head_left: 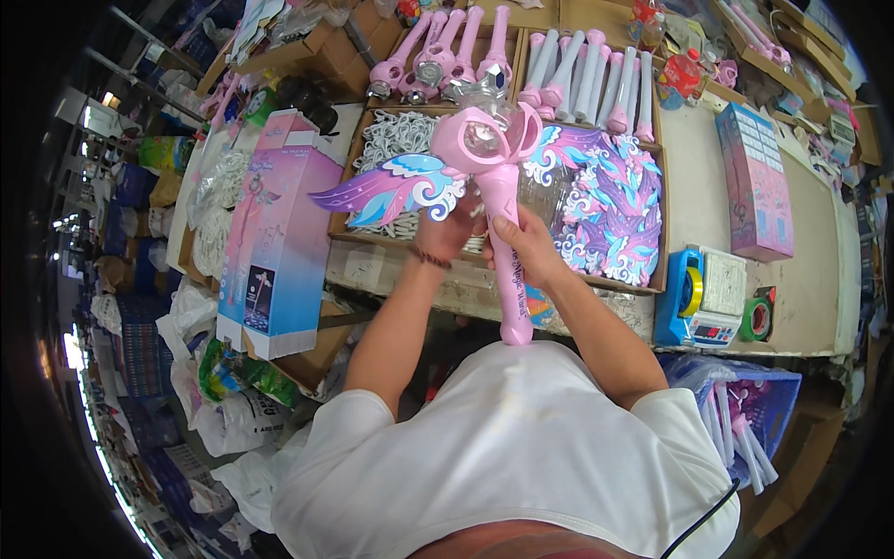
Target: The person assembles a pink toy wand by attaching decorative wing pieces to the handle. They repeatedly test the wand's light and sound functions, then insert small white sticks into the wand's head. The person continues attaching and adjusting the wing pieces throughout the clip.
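Observation:
A pink toy wand (507, 247) stands nearly upright in front of my chest, with its handle end near my shirt. Its round head carries a clear dome and a silver crown-like top. A purple and blue wing (400, 186) spreads to the left, and another wing (559, 154) shows on the right side. My right hand (533, 244) is closed round the handle, thumb across its front. My left hand (452, 231), with a beaded bracelet at the wrist, grips the wand just under the head; its fingertips are partly hidden behind the wing and handle.
A divided cardboard tray holds pink wand bodies (456, 51), white-and-pink sticks (591, 79), white cords (396, 140) and loose wings (619, 210). Pink-blue boxes (279, 233) flank it. At right are a tape dispenser (684, 293), green tape roll (759, 317) and blue basket (773, 396).

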Available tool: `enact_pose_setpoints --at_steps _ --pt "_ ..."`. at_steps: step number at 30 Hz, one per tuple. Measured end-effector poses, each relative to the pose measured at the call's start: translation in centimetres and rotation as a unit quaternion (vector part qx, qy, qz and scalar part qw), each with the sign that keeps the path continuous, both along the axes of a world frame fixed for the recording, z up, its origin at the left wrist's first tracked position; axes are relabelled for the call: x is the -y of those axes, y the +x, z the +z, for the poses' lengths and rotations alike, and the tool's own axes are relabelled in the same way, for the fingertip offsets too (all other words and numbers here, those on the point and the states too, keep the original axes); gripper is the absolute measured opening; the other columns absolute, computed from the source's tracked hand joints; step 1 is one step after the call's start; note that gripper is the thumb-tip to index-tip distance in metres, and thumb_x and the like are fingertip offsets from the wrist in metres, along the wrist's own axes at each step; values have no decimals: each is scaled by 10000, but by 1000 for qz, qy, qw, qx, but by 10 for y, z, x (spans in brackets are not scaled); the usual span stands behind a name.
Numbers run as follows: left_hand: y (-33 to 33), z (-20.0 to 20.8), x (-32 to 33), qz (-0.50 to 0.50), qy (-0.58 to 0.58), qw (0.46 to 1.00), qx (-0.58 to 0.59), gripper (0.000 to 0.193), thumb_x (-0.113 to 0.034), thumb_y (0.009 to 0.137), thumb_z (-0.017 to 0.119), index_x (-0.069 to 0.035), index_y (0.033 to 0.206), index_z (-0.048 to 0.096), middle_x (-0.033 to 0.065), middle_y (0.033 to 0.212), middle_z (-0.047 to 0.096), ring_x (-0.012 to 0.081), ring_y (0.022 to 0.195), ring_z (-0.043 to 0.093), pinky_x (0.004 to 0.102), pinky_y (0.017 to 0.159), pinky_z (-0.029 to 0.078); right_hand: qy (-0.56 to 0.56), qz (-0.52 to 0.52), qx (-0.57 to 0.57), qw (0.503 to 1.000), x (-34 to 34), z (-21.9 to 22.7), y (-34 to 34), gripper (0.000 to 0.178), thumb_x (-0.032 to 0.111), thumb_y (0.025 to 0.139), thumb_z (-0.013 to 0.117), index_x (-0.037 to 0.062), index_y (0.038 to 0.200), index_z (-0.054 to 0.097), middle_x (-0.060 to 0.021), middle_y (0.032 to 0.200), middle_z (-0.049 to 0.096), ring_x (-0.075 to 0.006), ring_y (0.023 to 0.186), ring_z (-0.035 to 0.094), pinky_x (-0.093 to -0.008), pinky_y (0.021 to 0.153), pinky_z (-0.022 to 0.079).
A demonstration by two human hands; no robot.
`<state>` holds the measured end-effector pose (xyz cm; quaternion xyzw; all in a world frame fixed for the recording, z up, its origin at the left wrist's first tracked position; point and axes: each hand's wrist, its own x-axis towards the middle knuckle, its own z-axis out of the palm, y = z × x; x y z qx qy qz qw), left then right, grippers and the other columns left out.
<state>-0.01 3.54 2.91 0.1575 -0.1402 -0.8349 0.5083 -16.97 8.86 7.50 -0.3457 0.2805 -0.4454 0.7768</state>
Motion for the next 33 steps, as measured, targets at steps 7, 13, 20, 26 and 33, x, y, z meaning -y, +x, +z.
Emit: enact_pose_setpoints --at_steps 7,13,20,26,33 --pt "2 20 65 33 -162 986 -25 588 -388 889 498 -56 1356 366 121 1294 480 279 1112 535 418 898 489 -5 76 -15 997 -4 14 11 397 354 901 582 59 1147 480 -58 919 597 -104 653 572 -248 557 496" --pt "21 14 58 20 -144 985 -97 588 -384 889 499 -55 1358 364 125 1299 474 282 1115 536 414 896 493 -24 93 -44 994 -3 18 9 428 386 888 595 58 1145 495 -49 901 598 -101 645 573 -250 564 495" --pt "24 9 59 36 -141 984 -101 588 -379 889 499 -54 1359 360 131 1305 467 285 1118 536 410 893 498 -36 134 -93 986 0 12 12 458 373 865 636 47 1160 506 -32 886 585 -99 683 565 -261 618 493" --pt "24 -23 22 78 -99 991 -52 588 -375 889 500 -53 1360 358 136 1310 461 288 1120 536 407 891 502 -95 107 -119 982 -11 3 24 434 318 846 677 28 1136 537 -14 838 576 -89 699 553 -251 630 480" --pt "16 -59 -23 42 100 991 73 396 -411 906 502 -108 1160 531 89 1074 596 254 938 594 394 718 526 -28 29 -121 992 8 -16 8 438 338 859 656 36 1139 508 -16 791 566 -88 662 535 -246 593 446"
